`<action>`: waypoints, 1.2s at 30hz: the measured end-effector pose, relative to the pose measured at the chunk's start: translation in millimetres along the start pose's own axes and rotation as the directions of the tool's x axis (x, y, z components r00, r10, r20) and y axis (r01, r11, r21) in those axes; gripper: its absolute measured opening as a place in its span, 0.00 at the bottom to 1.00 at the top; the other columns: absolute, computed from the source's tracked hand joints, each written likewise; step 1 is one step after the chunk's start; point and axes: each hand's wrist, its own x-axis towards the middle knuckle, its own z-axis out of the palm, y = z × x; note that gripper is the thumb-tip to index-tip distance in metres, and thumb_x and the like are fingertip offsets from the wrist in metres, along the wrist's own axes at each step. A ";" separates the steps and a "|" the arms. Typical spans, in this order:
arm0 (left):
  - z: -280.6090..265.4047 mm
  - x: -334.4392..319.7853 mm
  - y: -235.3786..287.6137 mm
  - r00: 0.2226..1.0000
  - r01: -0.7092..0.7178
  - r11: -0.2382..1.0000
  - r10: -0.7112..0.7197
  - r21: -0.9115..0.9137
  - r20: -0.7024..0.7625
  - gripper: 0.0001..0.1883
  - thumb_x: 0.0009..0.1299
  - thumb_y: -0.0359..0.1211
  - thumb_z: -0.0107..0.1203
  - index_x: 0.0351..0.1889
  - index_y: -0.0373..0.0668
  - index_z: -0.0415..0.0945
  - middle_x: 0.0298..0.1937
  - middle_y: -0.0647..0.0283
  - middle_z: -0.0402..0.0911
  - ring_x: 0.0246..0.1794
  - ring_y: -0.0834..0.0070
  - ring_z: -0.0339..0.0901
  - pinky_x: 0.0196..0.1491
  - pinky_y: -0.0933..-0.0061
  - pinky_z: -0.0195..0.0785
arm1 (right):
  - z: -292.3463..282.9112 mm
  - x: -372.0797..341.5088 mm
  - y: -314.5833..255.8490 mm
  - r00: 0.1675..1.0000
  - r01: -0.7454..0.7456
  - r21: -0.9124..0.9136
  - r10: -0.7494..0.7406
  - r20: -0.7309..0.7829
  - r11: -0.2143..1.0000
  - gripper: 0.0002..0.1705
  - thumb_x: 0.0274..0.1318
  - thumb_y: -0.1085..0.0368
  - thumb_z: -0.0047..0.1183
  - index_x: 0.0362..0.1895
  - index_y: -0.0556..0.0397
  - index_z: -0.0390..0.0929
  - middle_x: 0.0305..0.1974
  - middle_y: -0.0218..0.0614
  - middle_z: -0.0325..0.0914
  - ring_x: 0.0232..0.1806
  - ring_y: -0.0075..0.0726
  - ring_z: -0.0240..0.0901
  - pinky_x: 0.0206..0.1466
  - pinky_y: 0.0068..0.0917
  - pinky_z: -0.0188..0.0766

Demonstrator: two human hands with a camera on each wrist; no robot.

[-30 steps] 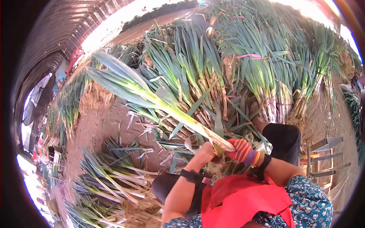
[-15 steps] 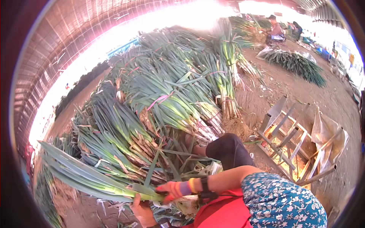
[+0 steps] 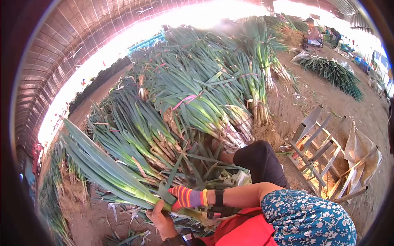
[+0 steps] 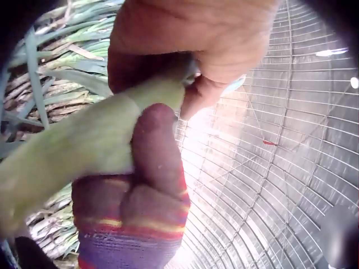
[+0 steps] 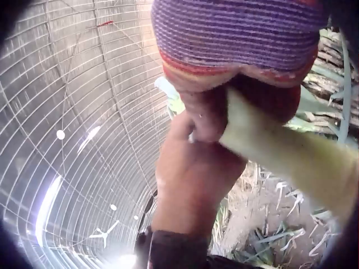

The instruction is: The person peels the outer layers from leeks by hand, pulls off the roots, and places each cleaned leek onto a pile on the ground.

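Note:
A large leek lies diagonally across the lower left of the head view, green leaves up-left, pale stem toward the red apron. The left hand, bare, grips its stem from below. Just beside it the right hand, in a striped glove, has its fingers curled round the same stem. In the left wrist view the stem passes between the left hand above and the right hand below, the right thumb pressed along it. The right wrist view shows both hands close together on the stem.
Tied leek bundles are heaped in front. A knee stands beside them. An upturned wooden stool with a cloth is at the right. Further back, a person sits near another leek pile.
The head view has swung to the right since a second ago, bringing the stool and seated person into sight. The hands have moved from the root end up to the leek's leaf base.

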 end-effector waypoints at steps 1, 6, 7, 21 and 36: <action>-2.7 1.9 -1.2 0.999 -0.001 0.999 0.003 0.044 -0.038 0.17 0.51 0.24 0.58 0.41 0.32 0.75 0.38 0.60 0.77 0.37 0.71 0.75 0.42 0.70 0.70 | 16.0 4.8 11.2 0.975 0.178 -0.004 -0.177 -0.134 0.984 0.30 0.35 0.66 0.62 0.49 0.60 0.72 0.37 0.44 0.78 0.40 0.36 0.74 0.42 0.30 0.69; -20.6 10.0 3.1 0.976 -0.077 0.975 0.116 0.210 -0.183 0.16 0.54 0.25 0.57 0.42 0.29 0.75 0.39 0.57 0.77 0.34 0.71 0.76 0.36 0.71 0.71 | 48.9 -18.7 0.5 0.944 0.330 0.055 -0.331 0.010 0.942 0.28 0.36 0.66 0.60 0.46 0.63 0.71 0.37 0.52 0.77 0.42 0.49 0.75 0.44 0.34 0.69; -38.4 14.4 8.8 0.940 -0.317 0.669 0.315 0.672 0.130 0.15 0.63 0.28 0.51 0.45 0.28 0.74 0.37 0.62 0.75 0.33 0.75 0.73 0.36 0.73 0.69 | 45.6 -24.3 3.8 0.801 0.594 -0.299 -0.586 0.126 0.747 0.23 0.41 0.60 0.56 0.41 0.64 0.73 0.29 0.53 0.75 0.29 0.52 0.74 0.32 0.40 0.70; -84.5 -4.1 55.1 0.952 -0.197 0.934 0.110 -0.298 -0.285 0.07 0.61 0.26 0.55 0.35 0.36 0.71 0.29 0.61 0.74 0.30 0.70 0.71 0.44 0.64 0.68 | -147.5 -121.0 211.8 0.782 -0.058 -0.998 0.623 -0.029 0.027 0.18 0.45 0.63 0.52 0.44 0.49 0.75 0.40 0.44 0.79 0.45 0.47 0.76 0.41 0.42 0.74; -74.7 -4.0 38.6 0.913 -0.187 0.910 0.021 -0.371 -0.408 0.08 0.64 0.29 0.54 0.26 0.41 0.65 0.23 0.66 0.66 0.24 0.74 0.62 0.38 0.69 0.63 | 30.1 -17.3 15.6 0.759 0.509 -0.816 -0.591 0.274 0.276 0.11 0.41 0.61 0.55 0.26 0.51 0.69 0.24 0.38 0.67 0.25 0.46 0.70 0.26 0.36 0.65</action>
